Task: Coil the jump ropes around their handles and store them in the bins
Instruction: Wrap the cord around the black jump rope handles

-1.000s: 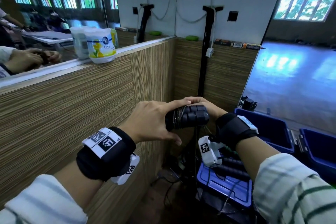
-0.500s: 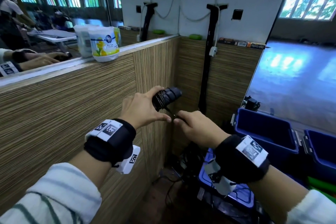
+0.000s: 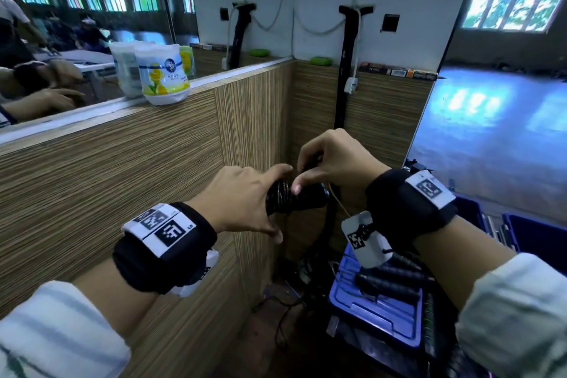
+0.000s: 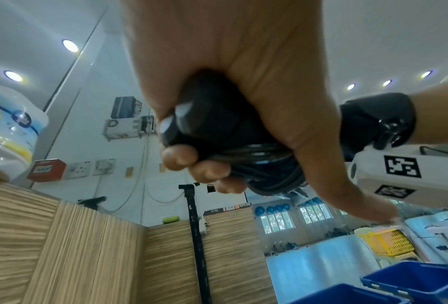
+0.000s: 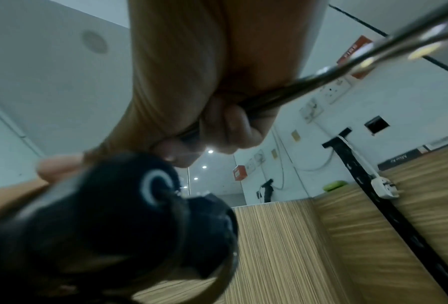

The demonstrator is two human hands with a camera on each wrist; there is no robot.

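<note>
My left hand (image 3: 245, 202) grips a pair of black jump rope handles (image 3: 296, 198) held together at chest height, with several turns of dark rope wound round them. In the left wrist view its fingers (image 4: 191, 162) curl round the handles (image 4: 212, 127). My right hand (image 3: 331, 163) is above and just right of the handles and pinches the thin rope (image 5: 321, 80), which runs taut past its fingers. The handle ends (image 5: 129, 205) show close up in the right wrist view. More black handles (image 3: 389, 282) lie on a blue bin lid (image 3: 374, 313) below.
Open blue bins (image 3: 472, 212) stand at the right on the floor. A wood-grain partition (image 3: 122, 178) runs along the left with a white container (image 3: 162, 74) on its ledge. A black post (image 3: 345, 77) stands in the corner ahead, with cables on the floor beneath it.
My right hand has risen from below the handles to above them, carrying the rope over the top. The left hand still holds the handles, now lower and more level in the picture.
</note>
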